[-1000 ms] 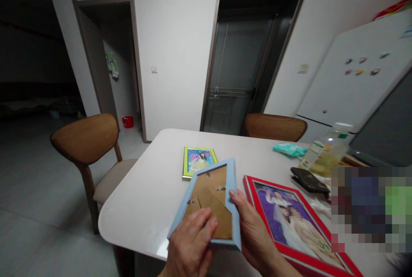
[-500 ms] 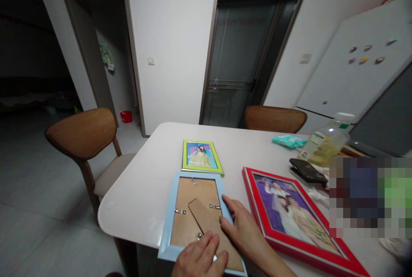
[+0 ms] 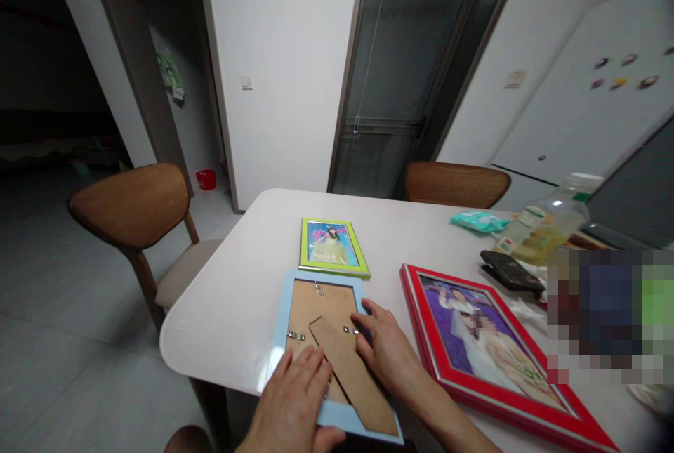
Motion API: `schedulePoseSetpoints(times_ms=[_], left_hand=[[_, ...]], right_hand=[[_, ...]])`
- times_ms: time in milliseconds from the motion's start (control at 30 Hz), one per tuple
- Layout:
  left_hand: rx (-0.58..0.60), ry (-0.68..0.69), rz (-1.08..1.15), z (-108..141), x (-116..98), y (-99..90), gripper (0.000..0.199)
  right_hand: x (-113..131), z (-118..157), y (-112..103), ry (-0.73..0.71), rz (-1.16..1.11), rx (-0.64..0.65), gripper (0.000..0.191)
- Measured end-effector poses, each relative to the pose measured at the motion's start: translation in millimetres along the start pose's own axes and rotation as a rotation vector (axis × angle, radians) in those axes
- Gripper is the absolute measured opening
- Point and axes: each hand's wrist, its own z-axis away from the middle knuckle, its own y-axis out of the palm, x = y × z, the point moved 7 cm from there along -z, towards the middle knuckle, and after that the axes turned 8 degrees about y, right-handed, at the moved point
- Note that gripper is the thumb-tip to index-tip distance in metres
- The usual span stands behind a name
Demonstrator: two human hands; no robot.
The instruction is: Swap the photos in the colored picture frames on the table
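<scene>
A light blue photo frame [image 3: 280, 319] lies face down at the near table edge, its brown backing and slanted stand flap [image 3: 350, 369] facing up. Metal clips sit around the backing. My left hand [image 3: 298, 397] rests with spread fingers on the frame's lower left part, covering the lower clip in part. On the right side, my right hand [image 3: 387, 348] touches the frame near the right clip, fingers apart. Just beyond lies a green photo frame [image 3: 304, 246], picture up. To the right is a red photo frame [image 3: 437, 348] with a picture of two people.
The white table [image 3: 226, 298] also bears a black phone-like object [image 3: 510, 270], a teal packet [image 3: 479, 221] and a bottle of yellowish liquid [image 3: 550, 221] at the right. Wooden chairs stand at the left [image 3: 131, 204] and far side [image 3: 456, 182].
My left hand has moved left and up on the blue frame, uncovering more of the flap's lower end. My right hand's fingers have shifted onto the right clip area. The view has tilted slightly.
</scene>
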Motion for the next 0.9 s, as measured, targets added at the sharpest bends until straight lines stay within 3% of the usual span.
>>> schedulePoseSetpoints(times_ms=[133, 400, 533, 600, 900], left_hand=[[0.030, -0.109, 0.055, 7, 15, -10.5, 0.058], [0.042, -0.103, 0.061, 10, 15, -8.2, 0.042], [-0.002, -0.107, 0.073, 14, 16, -9.0, 0.036], [-0.022, -0.110, 0.074, 15, 16, -9.1, 0.032], [-0.089, -0.146, 0.095, 19, 19, -10.5, 0.027]], right_hand=[[2, -4, 1, -0.019, -0.002, -0.016, 0.026], [17, 5, -13, -0.125, 0.050, -0.047, 0.027], [51, 30, -7, -0.387, -0.050, 0.199, 0.021], [64, 39, -1, -0.449, -0.090, 0.292, 0.016], [69, 39, 11, -0.428, -0.113, 0.246, 0.012]])
